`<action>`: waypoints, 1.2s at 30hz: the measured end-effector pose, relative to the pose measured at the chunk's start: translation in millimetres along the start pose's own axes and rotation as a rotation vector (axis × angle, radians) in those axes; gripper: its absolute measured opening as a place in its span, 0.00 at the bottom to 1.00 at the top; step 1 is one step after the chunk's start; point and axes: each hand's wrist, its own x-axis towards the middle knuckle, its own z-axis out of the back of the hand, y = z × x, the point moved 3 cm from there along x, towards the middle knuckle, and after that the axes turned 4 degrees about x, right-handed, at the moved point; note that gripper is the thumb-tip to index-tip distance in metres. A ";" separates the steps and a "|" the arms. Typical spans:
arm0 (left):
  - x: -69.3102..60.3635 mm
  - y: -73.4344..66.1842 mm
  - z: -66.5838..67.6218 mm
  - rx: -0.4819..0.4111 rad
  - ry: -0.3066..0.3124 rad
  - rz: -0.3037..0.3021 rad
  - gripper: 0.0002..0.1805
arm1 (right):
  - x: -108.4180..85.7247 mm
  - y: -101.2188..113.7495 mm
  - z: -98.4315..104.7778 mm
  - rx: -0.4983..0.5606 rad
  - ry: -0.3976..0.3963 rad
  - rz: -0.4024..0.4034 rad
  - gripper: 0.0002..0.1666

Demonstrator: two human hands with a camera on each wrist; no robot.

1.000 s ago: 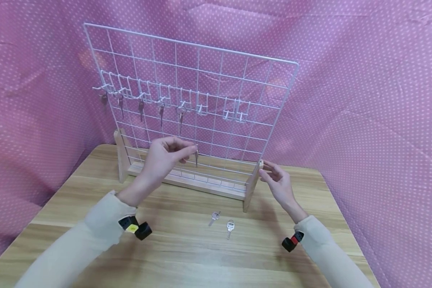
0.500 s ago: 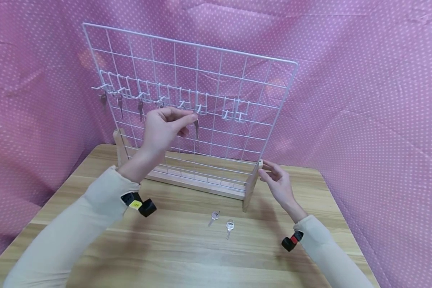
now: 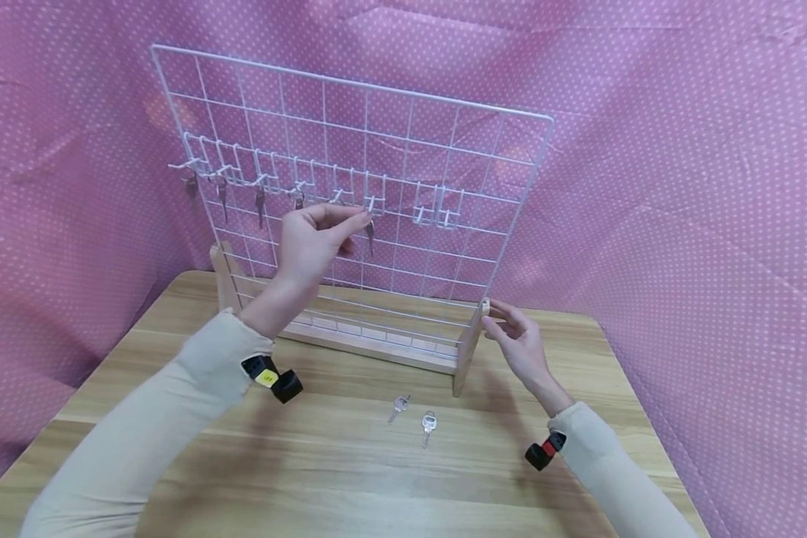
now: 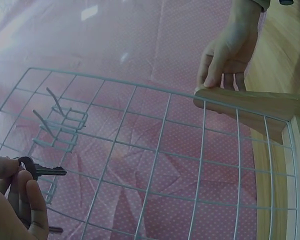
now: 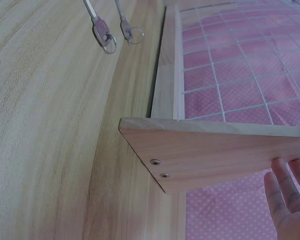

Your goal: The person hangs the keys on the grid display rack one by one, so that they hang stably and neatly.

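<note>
My left hand [image 3: 312, 243] pinches a small metal key [image 3: 370, 235] by its ring end, at a white hook [image 3: 373, 203] on the wire grid [image 3: 350, 82]. The key's blade hangs downward; whether the ring is over the hook is hidden by the fingertips. In the left wrist view the key [image 4: 49, 171] sticks out sideways from thumb and finger. My right hand [image 3: 519, 344] holds the upper end of the stand's right wooden upright [image 3: 469, 351]. In the right wrist view its fingers [image 5: 277, 197] touch the upright's outer face.
Several keys [image 3: 260, 207] hang on hooks left of my left hand. Two bare hooks [image 3: 433, 217] are to its right. Two loose keys [image 3: 429, 424] with rings lie on the wooden table [image 3: 350, 486] before the stand. Pink dotted cloth [image 3: 679, 187] surrounds the table.
My left hand has risen with the key from low before the grid up to the hook, then shifted slightly right. The right hand stays on the upright.
</note>
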 end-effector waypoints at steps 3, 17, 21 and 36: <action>-0.8 4.0 2.5 0.011 0.027 -0.017 0.15 | -0.2 -0.3 -0.1 -0.001 0.004 0.008 0.26; -18.8 44.8 71.0 0.057 0.064 -0.037 0.09 | 1.5 1.0 -2.3 0.010 0.001 0.001 0.26; -16.3 69.5 102.1 -0.031 0.003 -0.062 0.06 | 1.4 0.4 -1.8 0.013 0.003 0.010 0.26; 13.3 151.0 198.1 -0.157 -0.330 -0.056 0.08 | 0.7 0.1 -0.8 0.016 -0.009 0.020 0.25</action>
